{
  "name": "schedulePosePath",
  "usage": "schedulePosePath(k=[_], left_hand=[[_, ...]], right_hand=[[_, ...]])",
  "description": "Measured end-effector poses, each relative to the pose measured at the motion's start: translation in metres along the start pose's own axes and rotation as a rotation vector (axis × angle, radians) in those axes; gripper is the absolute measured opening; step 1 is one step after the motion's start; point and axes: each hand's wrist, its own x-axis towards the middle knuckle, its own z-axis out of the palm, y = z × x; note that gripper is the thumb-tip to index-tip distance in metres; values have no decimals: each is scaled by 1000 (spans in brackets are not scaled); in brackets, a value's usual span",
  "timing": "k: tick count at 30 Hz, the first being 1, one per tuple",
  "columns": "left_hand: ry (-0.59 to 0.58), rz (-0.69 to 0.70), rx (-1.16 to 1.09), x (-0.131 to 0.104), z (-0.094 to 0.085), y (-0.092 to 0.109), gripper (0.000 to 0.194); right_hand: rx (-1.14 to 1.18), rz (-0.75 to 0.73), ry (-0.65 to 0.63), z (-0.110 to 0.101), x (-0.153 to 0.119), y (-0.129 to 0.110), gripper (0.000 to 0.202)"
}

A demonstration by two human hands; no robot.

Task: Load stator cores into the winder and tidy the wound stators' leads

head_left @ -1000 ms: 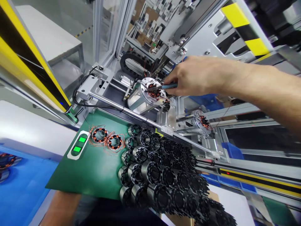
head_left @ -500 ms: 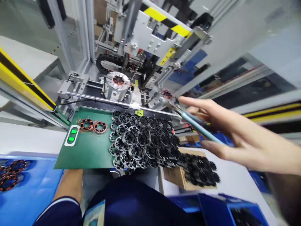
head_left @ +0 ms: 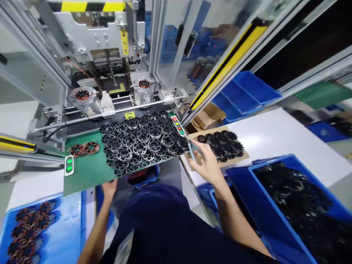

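Where machine guarding rises, green mat, white bench, blue bins.

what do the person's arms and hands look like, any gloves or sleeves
Both hands are bare: no gloves, rings or watch show. The right hand and its forearm are uncovered up to where the dark navy top begins. The left hand and forearm are likewise bare, with no sleeve over them. The fingers are slim and bear no tape or markings.
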Motion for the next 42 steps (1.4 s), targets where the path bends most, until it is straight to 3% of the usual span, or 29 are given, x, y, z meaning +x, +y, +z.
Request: schedulePosePath(k=[4,7,9,12,14,16,18,20,22,23,26,28,30,31,33,35,37,39,42], left_hand=[[-202,115,-35,-30,8,-1,39],[-388,209,-27,-49,-16,6,37],[-407,210,3,-57,-43,12,42],[-336,150,50,-67,-89,20,53],[-322,115,63,-77,-119,28,62],[-378,120,45,-90,-149,40,66],[-498,198,7,-106,-182,57,67],[-535,343,35,-119,-217,81,85],[-468,452,84,-124,-252,110,93],[-392,506,122,-121,-268,127,85],[-37,683,273,-79,-310,180,60],[94,704,357,-20,-330,210,63],[177,712,494,55,-342,232,85],[162,673,614,94,-344,240,90],[177,556,762,163,-341,252,76],[183,521,815,212,-333,260,79],[187,475,916,240,-323,269,79],[188,462,956,251,-317,275,75],[228,415,966,253,-314,285,76]], right_hand=[[-11,-53,31,4,18,-31,66],[-34,-93,55,7,37,-50,62],[-76,-71,92,8,43,-50,63],[-196,14,141,13,40,-37,64],[-270,57,121,21,36,-27,64],[-314,52,83,31,34,-23,61],[-337,13,39,42,33,-23,61],[-354,-28,-19,46,33,-22,67],[-354,-74,-107,39,32,-19,76],[-345,-107,-151,31,34,-18,80],[-314,-270,-225,-8,58,-27,79],[-323,-389,-210,-32,97,-52,68],[-345,-441,-214,-39,155,-89,55],[-364,-439,-220,-34,189,-110,49],[-437,-386,-227,-14,256,-146,52],[-560,-333,-290,15,314,-169,75],[-642,-194,-501,40,357,-178,83],[-640,-90,-651,60,383,-177,71],[-603,23,-749,83,407,-170,48]])
